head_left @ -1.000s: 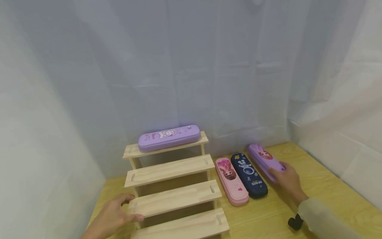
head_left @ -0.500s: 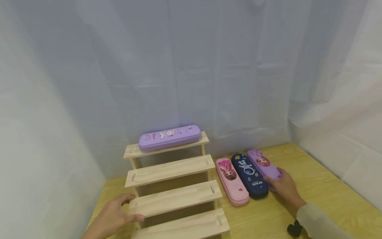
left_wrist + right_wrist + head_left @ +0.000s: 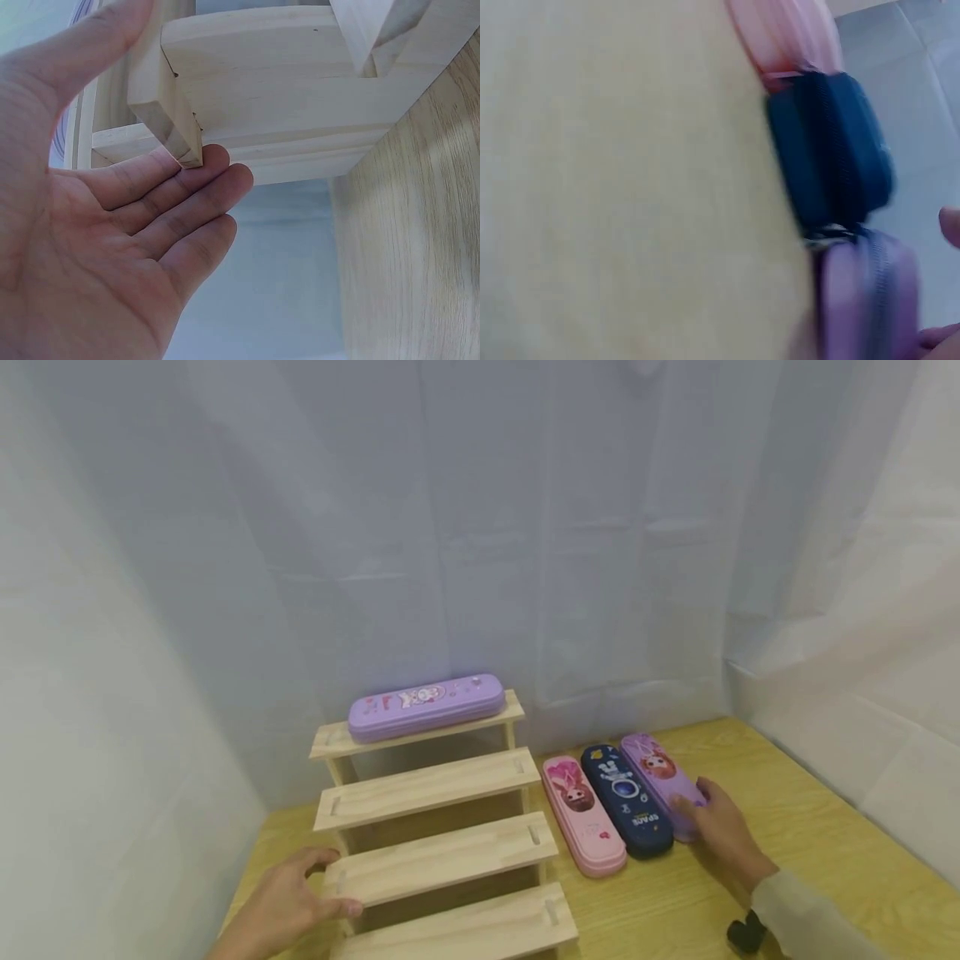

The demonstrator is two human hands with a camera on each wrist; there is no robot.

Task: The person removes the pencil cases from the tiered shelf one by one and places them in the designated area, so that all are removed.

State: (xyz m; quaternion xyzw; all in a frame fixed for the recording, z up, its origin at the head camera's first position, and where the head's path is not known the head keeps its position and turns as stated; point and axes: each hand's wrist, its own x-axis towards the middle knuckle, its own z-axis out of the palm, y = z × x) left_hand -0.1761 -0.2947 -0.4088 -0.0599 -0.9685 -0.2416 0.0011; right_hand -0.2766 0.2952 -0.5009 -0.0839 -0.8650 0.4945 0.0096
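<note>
My left hand (image 3: 285,897) is at the left end of a stepped wooden rack (image 3: 438,860). In the left wrist view, its thumb and fingers (image 3: 202,195) lie on opposite sides of a board end (image 3: 169,120). My right hand (image 3: 723,835) is at the near end of a purple pencil case (image 3: 660,772) with a doll print. The right wrist view shows the thumb (image 3: 950,225) apart from that case. A dark blue astronaut pencil case (image 3: 626,802) lies against it, with a pink pencil case (image 3: 585,818) on the other side.
A lilac pencil case (image 3: 427,706) lies across the rack's top tier. Pale sheeting (image 3: 480,527) encloses the back and sides of the wooden table (image 3: 660,910). A small black object (image 3: 746,933) is by the right sleeve.
The purple doll-print case has moved left and toward me, against the blue case. My right hand moved with it and has since loosened from it. The left hand stays put.
</note>
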